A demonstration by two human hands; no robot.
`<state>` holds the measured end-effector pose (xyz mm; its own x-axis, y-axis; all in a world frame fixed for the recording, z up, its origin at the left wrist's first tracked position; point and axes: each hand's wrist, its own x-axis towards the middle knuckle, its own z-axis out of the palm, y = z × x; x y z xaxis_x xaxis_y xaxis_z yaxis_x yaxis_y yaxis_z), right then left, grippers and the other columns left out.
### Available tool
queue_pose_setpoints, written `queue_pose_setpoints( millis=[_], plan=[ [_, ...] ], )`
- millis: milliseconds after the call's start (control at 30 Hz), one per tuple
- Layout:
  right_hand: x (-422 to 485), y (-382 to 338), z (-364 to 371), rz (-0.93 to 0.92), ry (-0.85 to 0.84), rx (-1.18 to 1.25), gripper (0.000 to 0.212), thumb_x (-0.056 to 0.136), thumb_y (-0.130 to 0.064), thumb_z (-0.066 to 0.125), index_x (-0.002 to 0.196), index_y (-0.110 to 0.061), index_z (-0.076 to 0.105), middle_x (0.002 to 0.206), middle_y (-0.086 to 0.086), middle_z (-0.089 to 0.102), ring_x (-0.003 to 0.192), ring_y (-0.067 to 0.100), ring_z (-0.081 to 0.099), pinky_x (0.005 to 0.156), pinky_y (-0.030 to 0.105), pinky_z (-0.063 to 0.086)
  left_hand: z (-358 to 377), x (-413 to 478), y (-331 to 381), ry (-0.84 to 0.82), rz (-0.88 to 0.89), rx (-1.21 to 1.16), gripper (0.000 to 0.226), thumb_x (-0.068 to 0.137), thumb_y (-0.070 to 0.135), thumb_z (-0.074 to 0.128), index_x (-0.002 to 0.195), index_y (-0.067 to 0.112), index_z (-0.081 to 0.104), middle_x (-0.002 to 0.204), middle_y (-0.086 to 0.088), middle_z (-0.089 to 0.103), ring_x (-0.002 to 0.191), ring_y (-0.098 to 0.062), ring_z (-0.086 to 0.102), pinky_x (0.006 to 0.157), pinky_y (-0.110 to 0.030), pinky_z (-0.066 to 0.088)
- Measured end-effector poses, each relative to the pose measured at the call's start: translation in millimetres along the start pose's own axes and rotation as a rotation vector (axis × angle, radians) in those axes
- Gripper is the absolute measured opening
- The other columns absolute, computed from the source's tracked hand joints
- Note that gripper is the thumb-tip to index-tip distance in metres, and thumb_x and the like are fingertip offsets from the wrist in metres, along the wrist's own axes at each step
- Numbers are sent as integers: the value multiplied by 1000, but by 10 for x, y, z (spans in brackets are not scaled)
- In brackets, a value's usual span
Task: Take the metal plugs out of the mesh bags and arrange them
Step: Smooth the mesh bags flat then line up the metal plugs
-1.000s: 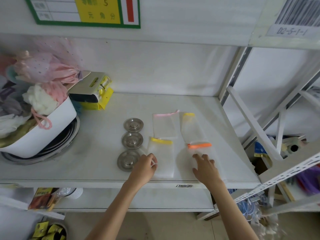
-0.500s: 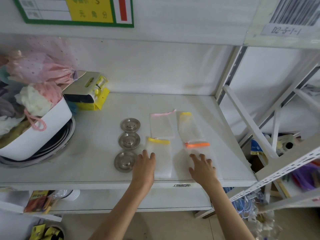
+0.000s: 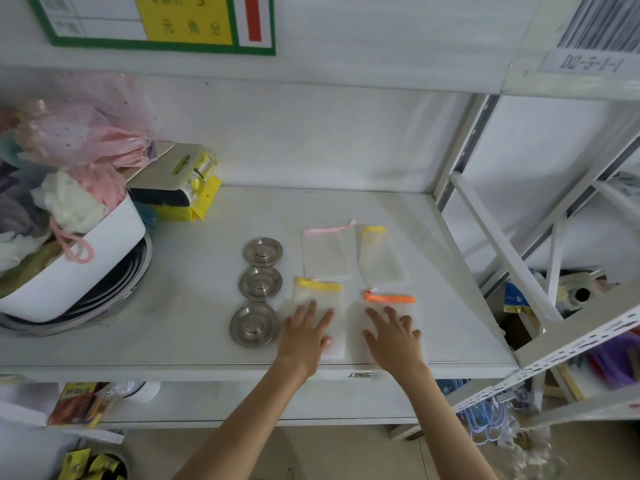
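Three round metal plugs stand in a column on the white shelf [image 3: 194, 306]: far plug [image 3: 262, 251], middle plug [image 3: 259, 283], near plug [image 3: 254, 324]. To their right lie flat white mesh bags in two rows: a pink-trimmed bag [image 3: 327, 252] and a yellow-trimmed bag [image 3: 379, 254] behind, a yellow-trimmed bag [image 3: 320, 299] and an orange-trimmed bag [image 3: 389, 303] in front. My left hand [image 3: 304, 336] lies flat, fingers spread, on the near yellow-trimmed bag. My right hand [image 3: 393, 336] lies flat on the orange-trimmed bag.
A white tub [image 3: 79, 275] of pink and white fabric items sits on metal pans at the left. A yellow-and-black package [image 3: 180, 192] lies behind it. The shelf's upright and slanted braces [image 3: 498, 244] stand at the right. A lower shelf holds small goods.
My left hand opened from a loose curl and moved right onto the near yellow-trimmed bag. My right hand stayed on the orange-trimmed bag. Plugs and bags have not shifted.
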<state>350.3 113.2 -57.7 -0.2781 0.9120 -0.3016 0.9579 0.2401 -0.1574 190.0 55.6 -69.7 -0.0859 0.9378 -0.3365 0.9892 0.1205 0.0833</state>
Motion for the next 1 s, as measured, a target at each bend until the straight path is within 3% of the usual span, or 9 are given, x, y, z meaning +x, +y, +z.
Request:
queue_pose_setpoints(
  millis=[367,500,633,733,833,900,1000],
  plan=[
    [146,-232,40,-120,15,-64,51,98,-43,37,147,-36,26,154,4,24,133,32,31,103,43,33,-2,26,-74,-10,-87,24,58,100,43,27,152,30,3,162,-12,-1,146,-38,8,117,-44,15],
    [197,-183,-90,-113,101,9,48,97,-40,40,143,-29,34,146,6,36,130,32,36,102,42,35,-153,87,-71,34,-66,17,55,98,46,32,147,22,25,154,-17,22,141,-36,21,113,-44,22],
    [496,-72,-341,-64,281,122,35,97,-24,43,131,-14,50,136,10,49,123,32,46,99,41,39,-432,347,-69,210,-38,13,44,98,32,39,135,9,39,142,-17,36,133,-35,32,101,-43,37],
    [779,-41,-464,-80,223,185,41,99,-20,40,138,-8,42,145,11,42,132,31,40,107,41,37,-528,649,-70,265,5,31,42,97,20,40,136,6,35,142,-14,38,129,-32,38,94,-40,41],
    [982,-31,-451,-122,55,188,49,101,-23,36,146,-6,28,155,10,30,141,27,32,113,39,32,-470,927,-139,194,36,79,49,100,22,35,145,6,24,155,-14,25,141,-31,27,108,-39,32],
    [1057,10,-414,-98,-14,156,49,101,-26,35,145,-5,29,153,12,33,138,29,37,110,40,36,-413,1025,-201,120,22,93,52,102,28,28,149,8,18,159,-12,18,146,-29,20,115,-39,24],
    [1079,108,-397,-14,56,125,40,101,-29,33,132,-5,42,133,16,50,122,33,50,95,40,44,-340,1046,-265,94,4,67,51,101,32,29,147,11,24,157,-11,23,142,-28,27,114,-40,25]
  ],
)
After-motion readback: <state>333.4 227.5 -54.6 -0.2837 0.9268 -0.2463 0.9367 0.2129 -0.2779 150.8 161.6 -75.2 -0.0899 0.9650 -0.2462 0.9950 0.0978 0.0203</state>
